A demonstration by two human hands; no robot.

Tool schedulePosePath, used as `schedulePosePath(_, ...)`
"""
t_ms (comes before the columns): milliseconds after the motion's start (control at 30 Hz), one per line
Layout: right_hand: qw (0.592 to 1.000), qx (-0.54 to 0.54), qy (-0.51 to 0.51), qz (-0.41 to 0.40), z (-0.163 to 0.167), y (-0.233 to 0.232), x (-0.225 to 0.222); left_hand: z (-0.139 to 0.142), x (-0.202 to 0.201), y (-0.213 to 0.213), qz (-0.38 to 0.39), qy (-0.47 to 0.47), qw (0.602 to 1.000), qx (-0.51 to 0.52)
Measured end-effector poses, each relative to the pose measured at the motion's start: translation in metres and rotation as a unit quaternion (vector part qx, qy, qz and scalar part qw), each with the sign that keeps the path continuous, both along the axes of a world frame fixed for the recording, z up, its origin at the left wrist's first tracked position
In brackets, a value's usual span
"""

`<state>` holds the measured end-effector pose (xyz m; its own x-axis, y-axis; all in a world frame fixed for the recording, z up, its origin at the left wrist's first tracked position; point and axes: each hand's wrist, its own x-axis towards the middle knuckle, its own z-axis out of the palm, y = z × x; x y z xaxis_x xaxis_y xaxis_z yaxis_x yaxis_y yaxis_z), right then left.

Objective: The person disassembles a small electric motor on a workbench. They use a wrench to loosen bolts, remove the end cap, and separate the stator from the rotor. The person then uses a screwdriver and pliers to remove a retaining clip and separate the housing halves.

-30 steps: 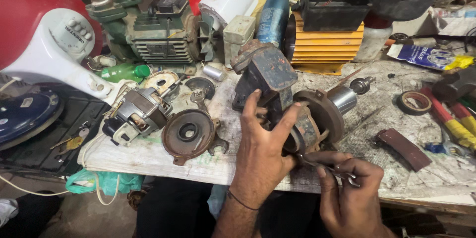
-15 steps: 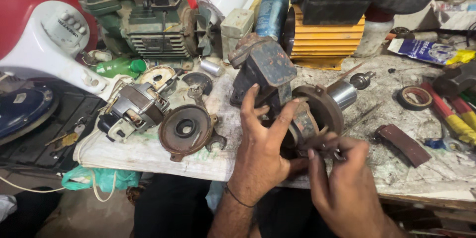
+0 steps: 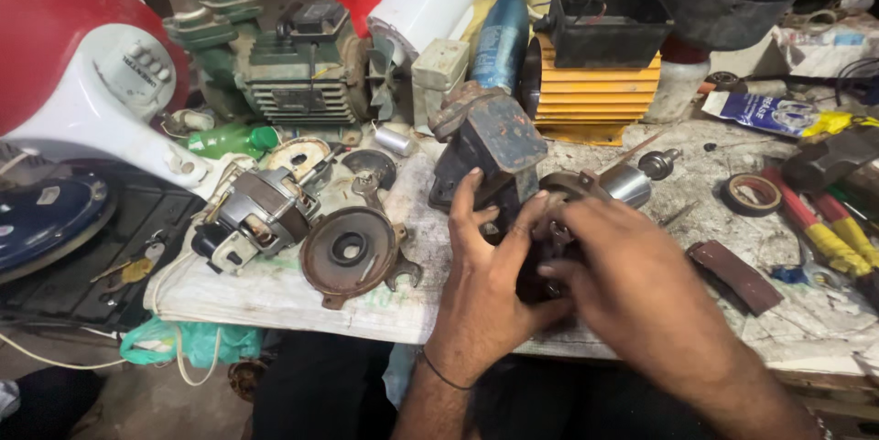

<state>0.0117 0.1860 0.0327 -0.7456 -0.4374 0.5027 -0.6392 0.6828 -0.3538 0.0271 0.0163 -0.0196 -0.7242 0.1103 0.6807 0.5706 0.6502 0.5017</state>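
- Left hand (image 3: 481, 284) clasps the pump (image 3: 499, 161), steadying it.
- Right hand (image 3: 627, 280) pinches something small at the rotor (image 3: 604, 185), possibly a fastener.
- Next: firm bracing, fine fingertip turning.

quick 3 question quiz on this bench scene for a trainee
1. True or false: both hands are on the dark motor part at the bench edge.
2. The rusty round end cover lies to which side of the left hand? A) its left B) its right
3. What colour is the finned housing behind the motor part?

Key
1. True: the right hand and left hand meet on the motor part.
2. A: end cover.
3. Yellow: housing.
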Motion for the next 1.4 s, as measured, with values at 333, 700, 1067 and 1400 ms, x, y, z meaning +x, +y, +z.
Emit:
schedulePosePath(333, 0.986, -0.158, 0.057, 0.021, -0.01, -0.003, 0.017, 0.003, 0.002, -0.016, -0.038, -0.05, 0.998, 0.031)
schedulePosePath(700, 0.988, -0.072, 0.128, 0.051, -0.011, -0.01, 0.027, 0.005, 0.002, -0.019, -0.038, -0.031, 0.998, 0.027)
schedulePosePath(1067, 0.965, -0.012, 0.192, 0.178, -0.026, -0.014, 0.034, 0.003, -0.001, -0.023, -0.043, -0.049, 0.998, 0.013)
schedulePosePath(1400, 0.954, 0.053, 0.182, 0.233, -0.087, 0.001, 0.034, 0.008, 0.001, -0.024, -0.021, -0.042, 0.999, -0.025)
